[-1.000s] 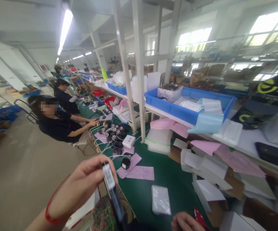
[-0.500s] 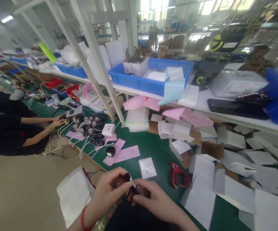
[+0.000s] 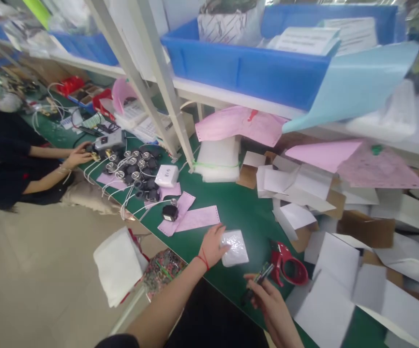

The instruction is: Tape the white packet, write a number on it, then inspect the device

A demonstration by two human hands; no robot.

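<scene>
My left hand [image 3: 214, 245], with a red string at the wrist, rests at the left edge of a small white plastic-wrapped packet [image 3: 235, 248] on the green table [image 3: 227, 202]. Its fingers are apart and its thumb touches the packet. My right hand [image 3: 267, 299] holds a dark pen-like tool [image 3: 262, 276] between thumb and fingers, near the table's front edge. Just right of it lies a red tape dispenser [image 3: 289, 265]. Pink strips [image 3: 198, 218] with a small black round part [image 3: 170, 212] lie beyond my left hand.
White open boxes [image 3: 336, 270] pile up on the right. A shelf with a blue bin [image 3: 246, 67] crosses above. Black parts with white cables [image 3: 137, 169] lie at left, beside another person's hands [image 3: 79, 155]. A metal post [image 3: 169, 92] stands behind.
My hands have parted. The left let go of the dark tool and moved to the white packet; the right moved right with the tool. The view has tilted down and come closer to the shelf.
</scene>
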